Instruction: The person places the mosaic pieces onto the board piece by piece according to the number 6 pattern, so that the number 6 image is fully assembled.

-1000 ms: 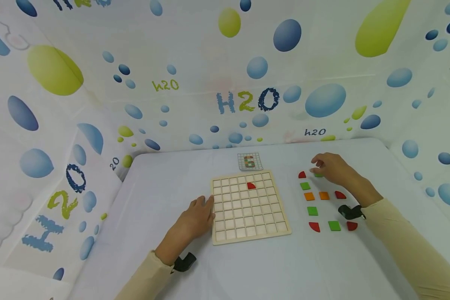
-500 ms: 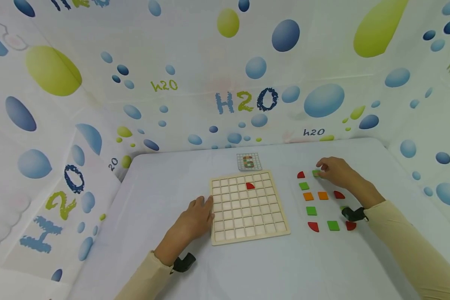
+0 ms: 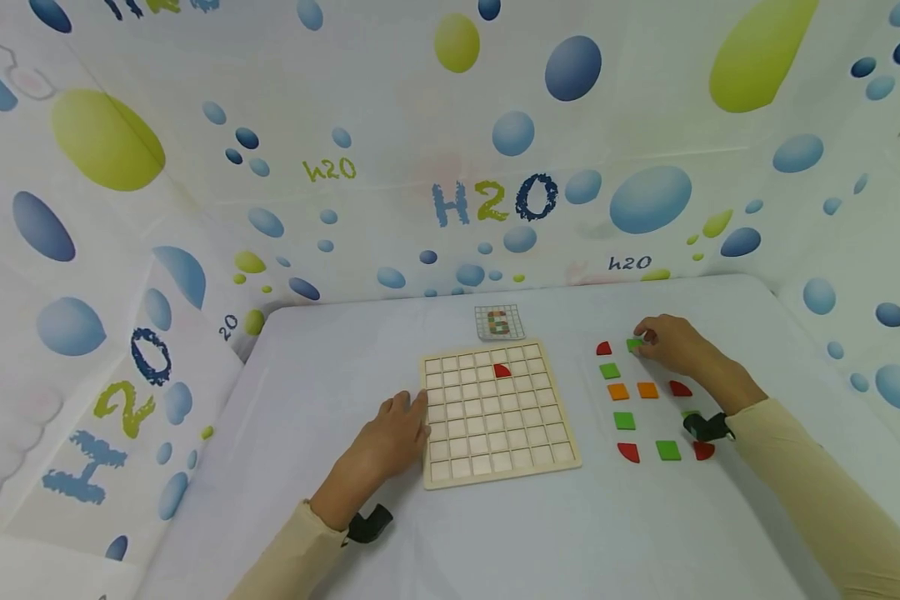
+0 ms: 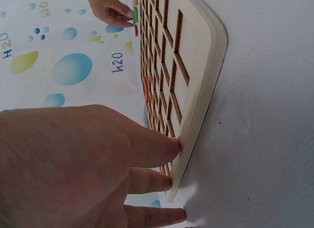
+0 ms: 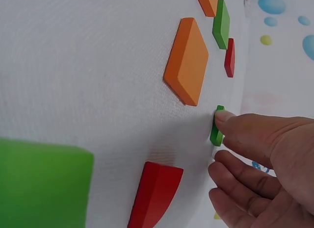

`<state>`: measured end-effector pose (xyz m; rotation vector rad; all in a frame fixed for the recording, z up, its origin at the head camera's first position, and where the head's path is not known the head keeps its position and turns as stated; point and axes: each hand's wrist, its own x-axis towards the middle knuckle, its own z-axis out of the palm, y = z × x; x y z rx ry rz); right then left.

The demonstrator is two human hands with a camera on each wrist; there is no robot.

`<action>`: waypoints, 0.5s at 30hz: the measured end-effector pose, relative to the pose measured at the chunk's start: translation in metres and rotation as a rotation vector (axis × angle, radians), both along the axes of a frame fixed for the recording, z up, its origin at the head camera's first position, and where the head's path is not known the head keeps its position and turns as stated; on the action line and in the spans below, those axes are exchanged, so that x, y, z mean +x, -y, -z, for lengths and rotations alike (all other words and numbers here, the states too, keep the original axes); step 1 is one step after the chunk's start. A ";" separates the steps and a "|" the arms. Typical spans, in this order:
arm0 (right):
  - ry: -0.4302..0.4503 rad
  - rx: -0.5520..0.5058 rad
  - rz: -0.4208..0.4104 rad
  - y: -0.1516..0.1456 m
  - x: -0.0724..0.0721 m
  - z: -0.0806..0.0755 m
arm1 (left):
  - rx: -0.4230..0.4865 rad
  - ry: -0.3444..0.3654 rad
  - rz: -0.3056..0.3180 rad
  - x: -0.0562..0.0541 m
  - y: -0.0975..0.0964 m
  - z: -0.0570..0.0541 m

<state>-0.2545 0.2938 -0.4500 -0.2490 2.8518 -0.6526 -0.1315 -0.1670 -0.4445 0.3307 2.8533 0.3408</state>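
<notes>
Head: left hand (image 3: pixel 393 435) had its fingertips on the left rim of the wooden grid board (image 3: pixel 497 423), fingers extended, not gripping. Right hand (image 3: pixel 672 343) was at a green square tile (image 3: pixel 633 343) on the white cloth (image 3: pixel 330 367), right of the board, far end of the loose tiles (image 3: pixel 625 421). Red quarter-circle tile (image 3: pixel 502 371) sat in the board, second row from the far edge. Patterned card (image 3: pixel 499 322) lay just beyond. Risk: black wrist unit (image 3: pixel 708 427) hung over the nearer tiles; a low pull-back could have dragged them.

Left wrist: contact was only at the board's edge, one finger off the rim. A sideways push would likely have slid the board and jogged the red piece.

Right wrist: thumb on the green tile, other fingers curled. Read as a thumb-and-finger pinch, but the opposing fingertip was hidden. Couldn't tell if it was clear of the cloth. Thin edge: a shallow pinch could have let it skid or flip. Orange square tile (image 5: pixel 187 63) lay near, a possible bump.
</notes>
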 end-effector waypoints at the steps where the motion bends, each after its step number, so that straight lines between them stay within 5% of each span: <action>1: 0.000 0.001 0.001 0.000 0.000 0.000 | 0.000 0.001 0.001 0.000 0.000 0.000; 15: 0.003 -0.012 -0.001 0.002 0.001 0.003 | 0.002 -0.007 0.001 0.001 0.000 0.000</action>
